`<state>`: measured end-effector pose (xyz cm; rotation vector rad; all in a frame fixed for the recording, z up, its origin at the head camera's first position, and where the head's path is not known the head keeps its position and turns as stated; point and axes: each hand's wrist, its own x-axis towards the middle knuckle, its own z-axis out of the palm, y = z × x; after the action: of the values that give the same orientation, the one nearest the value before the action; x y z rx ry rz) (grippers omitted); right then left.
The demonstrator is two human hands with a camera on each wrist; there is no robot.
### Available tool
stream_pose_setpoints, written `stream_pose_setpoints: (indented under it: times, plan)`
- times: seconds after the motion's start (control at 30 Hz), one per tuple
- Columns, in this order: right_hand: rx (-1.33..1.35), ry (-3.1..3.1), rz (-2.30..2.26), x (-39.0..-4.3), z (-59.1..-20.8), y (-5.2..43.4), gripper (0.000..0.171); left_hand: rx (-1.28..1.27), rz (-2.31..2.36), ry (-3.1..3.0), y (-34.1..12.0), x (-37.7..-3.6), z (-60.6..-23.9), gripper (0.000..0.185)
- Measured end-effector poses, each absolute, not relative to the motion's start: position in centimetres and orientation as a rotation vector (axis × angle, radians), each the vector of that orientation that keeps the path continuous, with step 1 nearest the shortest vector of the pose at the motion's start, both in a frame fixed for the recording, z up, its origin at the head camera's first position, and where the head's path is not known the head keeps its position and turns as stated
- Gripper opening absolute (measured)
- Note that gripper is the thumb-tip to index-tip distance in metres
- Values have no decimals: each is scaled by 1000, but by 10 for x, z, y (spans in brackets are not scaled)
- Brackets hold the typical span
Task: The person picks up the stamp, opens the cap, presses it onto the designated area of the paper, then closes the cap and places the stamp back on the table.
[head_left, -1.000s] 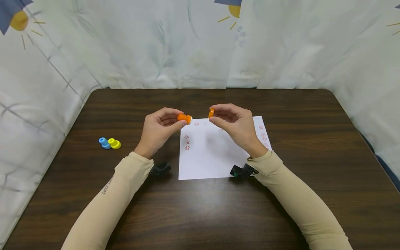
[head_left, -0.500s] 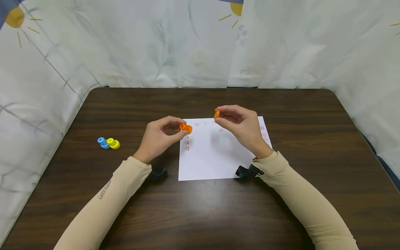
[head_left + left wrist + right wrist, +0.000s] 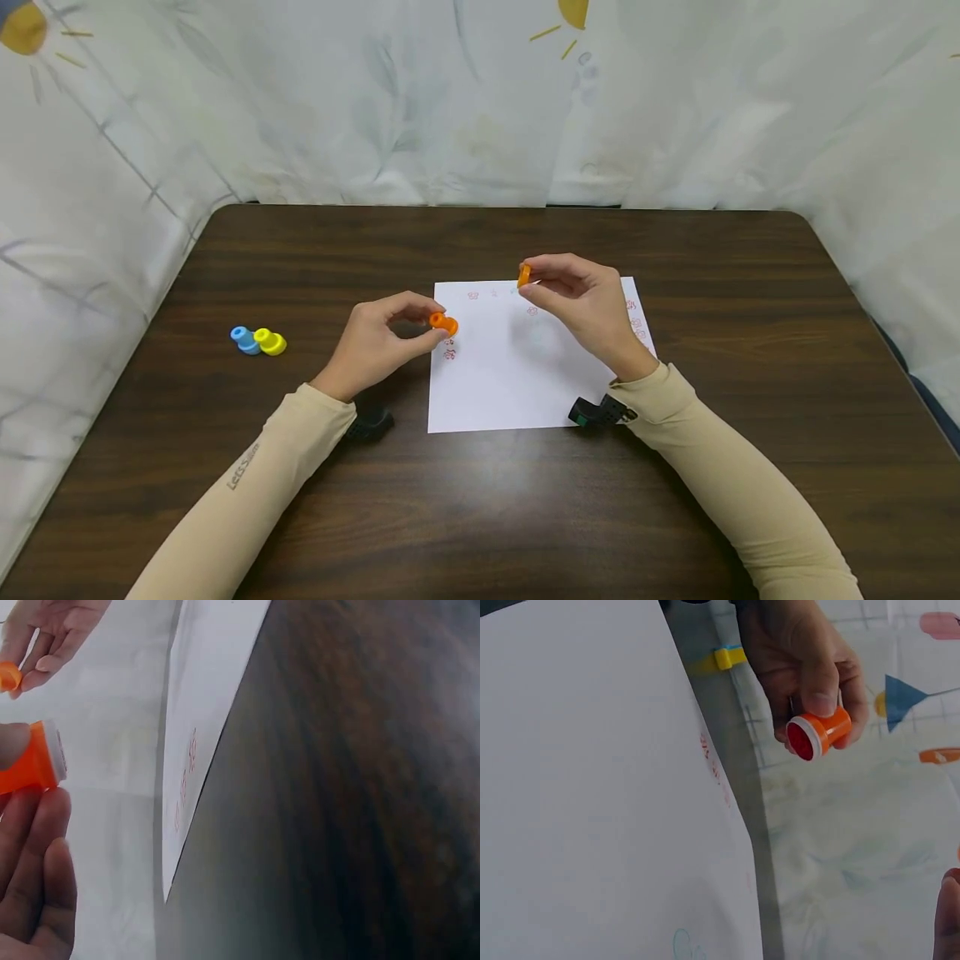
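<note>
My left hand point(image 3: 378, 346) pinches an orange toy ink stamp point(image 3: 443, 323) between thumb and fingers, over the left edge of a white sheet of paper point(image 3: 510, 387). In the right wrist view the stamp's round red face point(image 3: 800, 742) shows inside its white rim. Over the far part of the sheet, my right hand point(image 3: 588, 312) pinches a small orange cap point(image 3: 524, 276), apart from the stamp. Small red printed marks point(image 3: 450, 354) run along the sheet's left, far and right edges. A pale blue mark point(image 3: 682, 945) shows in the right wrist view.
A blue stamp point(image 3: 244, 340) and a yellow stamp point(image 3: 270, 342) stand side by side at the left of the dark wooden table point(image 3: 480, 517). A patterned pale curtain point(image 3: 300, 100) hangs behind the table's far edge and along its sides.
My left hand has moved the stamp nearer to me, along the sheet's left edge, and turned its white-rimmed end downward. My right hand has shifted slightly rightward with the cap.
</note>
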<state>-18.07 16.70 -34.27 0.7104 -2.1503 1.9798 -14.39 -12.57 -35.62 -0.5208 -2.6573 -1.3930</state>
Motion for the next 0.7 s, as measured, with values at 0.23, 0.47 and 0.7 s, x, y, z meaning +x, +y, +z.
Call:
stream_pose_setpoints:
  times: [0.23, 0.47, 0.7]
  plan:
    - [703, -2141, 2009, -182, -342, 170, 32, -555, -1405, -2720, -129, -143, -355, 25]
    - [709, -2123, 2012, -183, -340, 175, 32, -666, -1348, -2777, -130, -143, -355, 25]
    - [708, -2120, 2015, -183, -337, 177, 32, -713, -1318, -2832, -130, -143, -356, 23]
